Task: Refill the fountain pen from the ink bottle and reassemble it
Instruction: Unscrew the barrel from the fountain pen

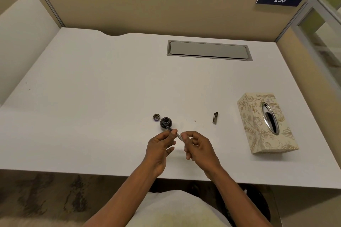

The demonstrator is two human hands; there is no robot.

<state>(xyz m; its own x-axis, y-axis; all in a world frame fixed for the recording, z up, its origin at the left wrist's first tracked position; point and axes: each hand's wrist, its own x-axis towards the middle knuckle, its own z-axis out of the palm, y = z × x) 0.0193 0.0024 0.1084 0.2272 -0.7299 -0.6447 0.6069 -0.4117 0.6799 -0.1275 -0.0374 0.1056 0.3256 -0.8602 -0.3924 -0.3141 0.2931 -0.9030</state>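
The pen is held over the desk between both hands, slanting from the open ink bottle at upper left down toward the lower right. Its far end appears to dip into the bottle's mouth, though at this size I cannot be sure it reaches the ink. The left hand pinches the pen nearest the bottle, thumb and forefinger closed on it, the other fingers loosely curled. The right hand pinches the near end of the clear converter, fingertips closed on it, the rest half folded.

The pen's long axis points straight at the bottle, so I judge the filling to be in progress, with the right hand placed to work the converter while the left steadies.

The bottle's cap lies just beside it to the left. A dark pen cap lies well apart to the right, near the tissue box, so the right hand is nearer for reassembly.
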